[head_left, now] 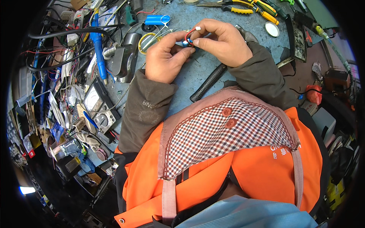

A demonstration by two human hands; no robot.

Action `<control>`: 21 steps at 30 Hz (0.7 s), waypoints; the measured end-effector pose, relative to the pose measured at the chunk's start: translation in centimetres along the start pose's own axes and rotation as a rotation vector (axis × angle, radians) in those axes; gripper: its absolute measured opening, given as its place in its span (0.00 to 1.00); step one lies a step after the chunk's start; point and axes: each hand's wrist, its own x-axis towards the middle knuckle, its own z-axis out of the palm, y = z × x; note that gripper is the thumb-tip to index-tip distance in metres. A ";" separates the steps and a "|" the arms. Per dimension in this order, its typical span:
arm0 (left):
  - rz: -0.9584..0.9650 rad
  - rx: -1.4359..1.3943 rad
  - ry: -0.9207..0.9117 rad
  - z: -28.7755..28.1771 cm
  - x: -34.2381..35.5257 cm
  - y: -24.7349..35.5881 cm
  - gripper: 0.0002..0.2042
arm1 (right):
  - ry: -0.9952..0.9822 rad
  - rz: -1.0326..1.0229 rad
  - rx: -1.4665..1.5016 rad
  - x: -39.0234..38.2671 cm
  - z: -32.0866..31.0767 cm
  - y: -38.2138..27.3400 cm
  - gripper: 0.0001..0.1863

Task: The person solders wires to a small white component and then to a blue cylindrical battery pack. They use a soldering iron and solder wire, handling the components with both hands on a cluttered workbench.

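Note:
My left hand (167, 57) pinches a small blue cylindrical part (185, 43) with a pale end between thumb and index finger. A red wire (187, 36) loops up from that part toward a small white plug (198, 28). My right hand (224, 43) has thumb and fingertips closed at the other side of the same blue part and its wires. Its exact kind is too small to make out. Both hands are raised over the worktable (182, 91). Beneath my right wrist lies a hammer with a black grip (208, 83), partly hidden by the hand and sleeve.
Left of my hands are a metal housing (127, 57), a yellow wire coil (146, 42) and a blue battery pack (157, 19). A blue soldering iron (98, 49) and an analog multimeter (99, 106) lie among clutter. Yellow-handled pliers (237, 9) and a round white lid (272, 29) sit beyond.

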 end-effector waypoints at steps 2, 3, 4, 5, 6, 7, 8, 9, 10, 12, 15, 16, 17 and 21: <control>-0.020 -0.030 -0.006 0.1 -0.1 0.0 0.17 | -0.003 0.031 0.009 -0.1 0.1 -0.2 0.06; -0.032 -0.045 -0.003 0.2 -0.1 0.1 0.16 | -0.005 0.046 0.013 0.0 0.1 -0.3 0.06; -0.043 -0.060 0.000 0.3 -0.1 0.0 0.16 | -0.010 0.051 0.025 0.0 0.1 -0.4 0.06; -0.054 -0.076 0.003 0.3 -0.1 0.0 0.15 | -0.014 0.057 0.036 0.1 0.1 -0.3 0.06; -0.052 -0.072 0.001 0.2 -0.1 0.0 0.15 | -0.018 0.064 0.049 0.1 0.1 -0.3 0.06; -0.051 -0.069 -0.002 0.2 -0.1 0.0 0.15 | -0.016 0.083 0.055 0.1 0.2 -0.4 0.06; -0.049 -0.066 -0.004 0.2 -0.1 0.0 0.14 | -0.014 0.101 0.061 0.1 0.2 -0.6 0.06; -0.053 -0.062 -0.001 0.2 -0.1 -0.1 0.14 | -0.012 0.120 0.066 0.1 0.3 -0.7 0.06; -0.057 -0.059 0.001 0.2 -0.1 -0.1 0.14 | -0.015 0.124 0.060 0.1 0.3 -0.7 0.06; -0.064 -0.054 0.002 0.2 -0.1 -0.1 0.14 | -0.022 0.129 0.048 0.1 0.2 -0.8 0.07; -0.074 -0.062 -0.004 0.1 -0.1 0.0 0.14 | -0.033 0.134 0.065 0.2 -0.3 -0.5 0.09; -0.079 -0.074 -0.004 0.2 -0.2 0.1 0.14 | -0.037 0.144 0.087 0.2 -0.3 -0.5 0.09; -0.084 -0.086 -0.004 0.2 -0.2 0.1 0.14 | -0.041 0.154 0.109 0.2 -0.3 -0.4 0.09; -0.143 -0.198 -0.018 0.3 -0.1 0.6 0.15 | -0.045 0.162 0.111 0.3 -0.6 -0.3 0.10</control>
